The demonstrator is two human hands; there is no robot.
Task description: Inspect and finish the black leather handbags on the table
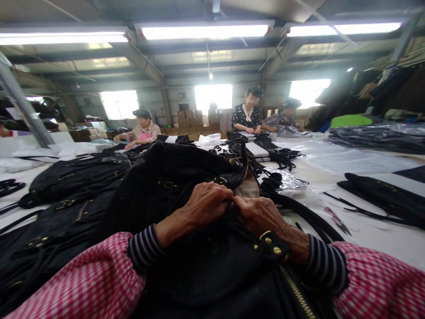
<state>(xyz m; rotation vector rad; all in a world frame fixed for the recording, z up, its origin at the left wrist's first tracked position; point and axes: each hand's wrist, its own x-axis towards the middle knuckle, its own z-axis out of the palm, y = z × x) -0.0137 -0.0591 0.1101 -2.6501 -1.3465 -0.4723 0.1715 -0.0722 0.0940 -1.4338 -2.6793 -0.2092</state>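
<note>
Lying across the near side of the white table, a large black bag gapes at its mouth and shows a pale lining; what sits deeper inside is hidden; a brass zipper runs down its near right part; to the left lie more black bags, with brass buckles and straps; at the far right, a stack of dark goods lies under clear plastic; brown cartons stand piled at the back, their contents out of sight.

Both forearms reach in from the lower corners, so the 2 hands nearly touch at the bag's mouth; the left hand lies back up, fingers curled tight and pinching at the edge; the right hand presses thumb and fingers together there too, though the exact bit gripped is hidden; a black tab with brass studs overlaps the right wrist; pink-handled snips lie farther right on the table; any print on the cartons is too small to read.
</note>
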